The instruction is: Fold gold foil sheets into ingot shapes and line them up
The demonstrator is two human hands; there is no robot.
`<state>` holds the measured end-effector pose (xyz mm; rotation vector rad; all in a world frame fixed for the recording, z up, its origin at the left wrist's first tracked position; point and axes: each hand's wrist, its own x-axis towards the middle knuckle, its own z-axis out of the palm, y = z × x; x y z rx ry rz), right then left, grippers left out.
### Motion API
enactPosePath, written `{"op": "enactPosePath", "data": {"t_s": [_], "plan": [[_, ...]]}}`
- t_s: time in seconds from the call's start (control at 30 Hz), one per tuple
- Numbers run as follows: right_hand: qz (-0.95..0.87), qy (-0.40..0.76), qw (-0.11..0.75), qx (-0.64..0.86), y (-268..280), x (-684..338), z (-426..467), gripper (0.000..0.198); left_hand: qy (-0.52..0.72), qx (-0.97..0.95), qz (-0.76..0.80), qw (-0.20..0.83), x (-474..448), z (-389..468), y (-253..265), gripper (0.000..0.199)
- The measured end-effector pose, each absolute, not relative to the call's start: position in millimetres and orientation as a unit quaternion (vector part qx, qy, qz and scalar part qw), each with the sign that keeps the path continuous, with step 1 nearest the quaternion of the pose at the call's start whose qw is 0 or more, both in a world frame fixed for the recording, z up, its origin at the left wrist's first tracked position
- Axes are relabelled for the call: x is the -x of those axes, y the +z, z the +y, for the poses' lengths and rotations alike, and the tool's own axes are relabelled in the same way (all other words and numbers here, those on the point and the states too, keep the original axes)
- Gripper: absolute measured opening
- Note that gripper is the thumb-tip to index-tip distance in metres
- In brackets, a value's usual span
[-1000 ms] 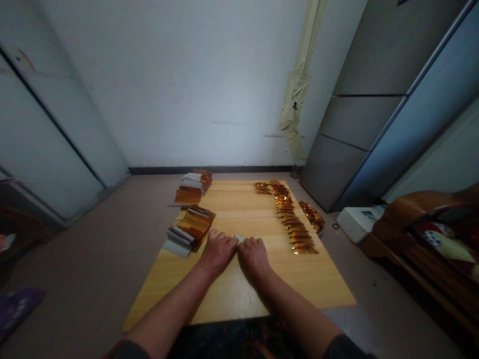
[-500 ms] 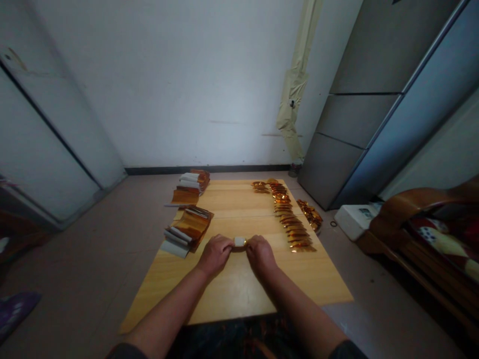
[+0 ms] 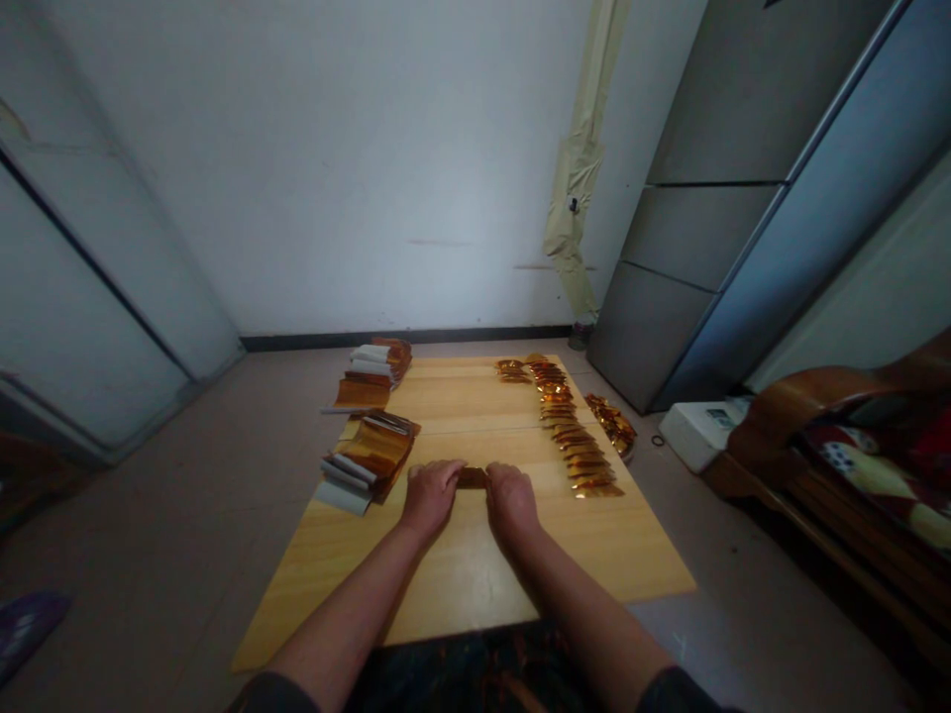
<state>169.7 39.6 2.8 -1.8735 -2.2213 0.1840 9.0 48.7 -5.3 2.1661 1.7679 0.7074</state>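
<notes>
Between my two hands, just above or on the wooden board [image 3: 461, 574], is a small folded piece of gold foil paper [image 3: 471, 478], its brown-gold side showing. My left hand [image 3: 433, 495] is closed on the paper's left end, thumb and fingers pinched. At the right end my right hand [image 3: 511, 498] pinches it the same way. Left of my left hand lies a stack of gold and white paper sheets [image 3: 375, 451]. Beyond it sits a second stack [image 3: 371, 376]. A long row of folded gold paper pieces [image 3: 576, 436] runs along the board's right side.
A container heaped with gold folded pieces [image 3: 613, 421] stands on the floor right of the board. Further right are a white box [image 3: 694, 436] and a wooden bench [image 3: 802, 426]. A grey refrigerator [image 3: 684, 228] stands behind, against the wall.
The paper between my hands showed a whitish patch before and now shows its brown-gold side. My hands stay at its ends. The view has shifted slightly.
</notes>
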Motion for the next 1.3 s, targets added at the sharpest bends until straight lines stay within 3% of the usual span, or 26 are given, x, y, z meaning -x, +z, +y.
{"op": "enactPosePath", "data": {"t_s": [0.23,0.5,1.07,1.3], "plan": [[-0.758,0.046,0.115,0.64,-0.4,-165.9,39.6,0.017,0.255,-0.734,0.615,0.133,-14.8,50.4,-5.3,0.033],[-0.758,0.033,0.117,0.641,-3.8,-165.2,40.8,0.017,0.254,-0.742,0.606,0.132,-13.2,50.1,-4.7,0.019],[-0.773,0.063,0.017,0.631,10.9,-169.3,53.9,0.02,0.243,-0.756,0.597,0.117,-12.0,53.6,-11.7,0.019],[-0.787,0.05,0.046,0.613,8.0,-173.3,47.8,0.017,0.241,-0.765,0.592,0.079,-12.4,50.7,-12.0,0.02]]}}
